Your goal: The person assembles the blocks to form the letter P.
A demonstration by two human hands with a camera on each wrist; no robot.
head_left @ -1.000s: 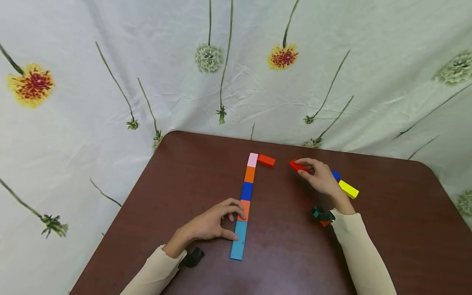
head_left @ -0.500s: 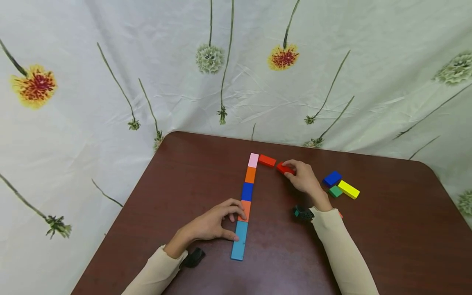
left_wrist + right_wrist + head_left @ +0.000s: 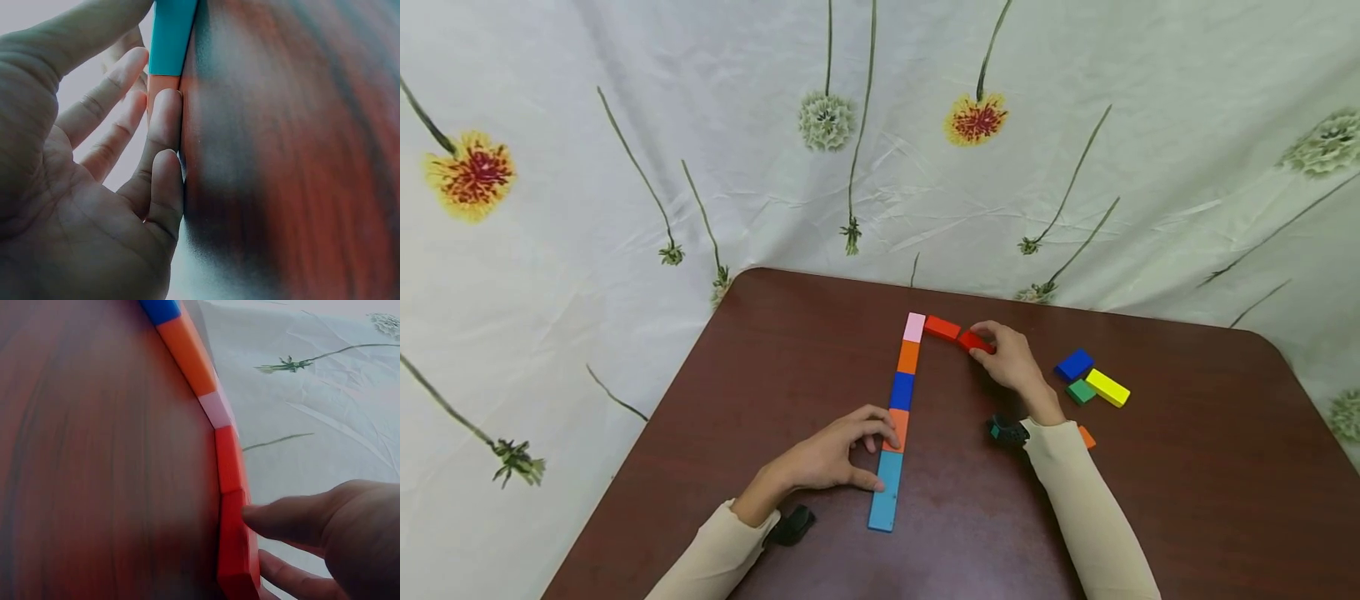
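A straight row of wooden blocks runs away from me, with a light blue block [image 3: 885, 500] nearest, then an orange block [image 3: 895, 429], a blue block [image 3: 902, 392], another orange block [image 3: 907, 357] and a pink block [image 3: 913, 327]. My left hand [image 3: 831, 450] rests along the row's near part, thumb at the light blue block's edge and relaxed fingers over the nearer orange block. One red block [image 3: 942, 327] slants off right from the pink end. My right hand [image 3: 1011, 358] pinches a second red block [image 3: 236, 544], its end right at the first one's.
Right of my right hand lie a blue block [image 3: 1074, 364], a green block [image 3: 1081, 392] and a yellow block [image 3: 1108, 388]. An orange block [image 3: 1086, 437] is partly hidden by the right sleeve. Behind the brown table [image 3: 805, 333] hangs a flowered cloth [image 3: 700, 100].
My right hand has moved left with the second red block, bringing it up to the first. The green block has come into sight. My left hand has stayed in place.
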